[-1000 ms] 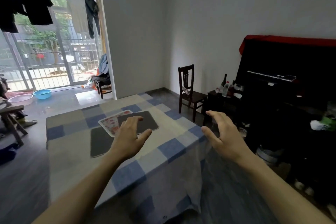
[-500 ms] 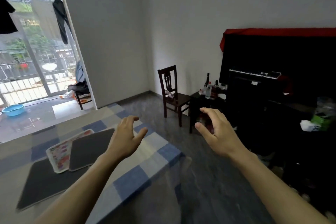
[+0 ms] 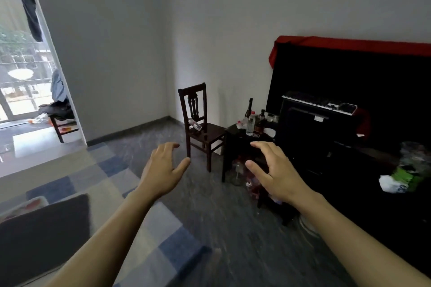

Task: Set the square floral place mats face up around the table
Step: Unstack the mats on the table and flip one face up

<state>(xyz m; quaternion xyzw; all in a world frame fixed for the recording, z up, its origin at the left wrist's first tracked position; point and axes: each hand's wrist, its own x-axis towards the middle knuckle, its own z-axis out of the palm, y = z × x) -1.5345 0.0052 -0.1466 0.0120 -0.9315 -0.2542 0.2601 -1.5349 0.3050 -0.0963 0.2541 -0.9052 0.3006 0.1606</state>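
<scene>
The table, under a blue and beige checked cloth (image 3: 112, 196), fills the lower left. A mat (image 3: 46, 233) lies on it with its dark underside up, at the left edge of view. Under it peeks the corner of a floral mat (image 3: 28, 204), face up. My left hand (image 3: 163, 170) hovers over the table's right edge, fingers spread and holding nothing. My right hand (image 3: 275, 172) is stretched out over the floor to the right of the table, also spread and holding nothing.
A dark wooden chair (image 3: 200, 128) stands by the far wall. Beside it a low dark stand (image 3: 245, 144) carries bottles, with a jar on the floor below. A black piano (image 3: 338, 123) with a red cover fills the right. A balcony doorway opens at far left.
The view has swung right: the table and mats have slid to the lower left and the piano has come toward the centre. Both hands stay out in front, spread and holding nothing.
</scene>
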